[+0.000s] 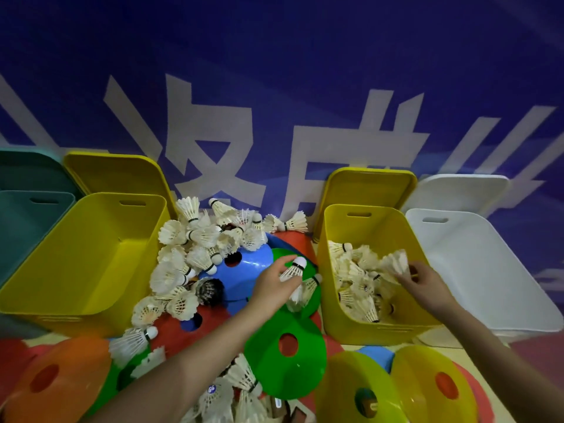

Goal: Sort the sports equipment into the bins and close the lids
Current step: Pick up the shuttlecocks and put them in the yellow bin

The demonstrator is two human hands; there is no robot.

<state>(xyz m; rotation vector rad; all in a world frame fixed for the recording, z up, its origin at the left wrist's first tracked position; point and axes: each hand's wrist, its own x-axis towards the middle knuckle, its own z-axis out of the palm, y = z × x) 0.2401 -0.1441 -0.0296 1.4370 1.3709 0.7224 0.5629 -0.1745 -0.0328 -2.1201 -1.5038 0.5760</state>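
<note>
Four open bins stand along the blue wall: one teal bin (27, 227) far left, a yellow bin (88, 254) with nothing visible inside, a second yellow bin (375, 270) partly filled with shuttlecocks, one white bin (476, 270) far right. Four lids lean behind them, one per bin: teal, two yellow, white. Left hand (274, 285) pinches one shuttlecock (294, 268), cork up, over the green cone (287, 346); a second shuttlecock (309, 288) sits just under the fingers, can't tell if held. Right hand (422, 285) reaches into the second yellow bin, fingers gripping a shuttlecock (395, 262) by the feathers. Loose shuttlecock pile (195, 254) between the two yellow bins, too many to count, more at bottom centre. Disc cones scattered on floor: at least two green, two blue, two yellow, one orange (58, 380), several red.
</note>
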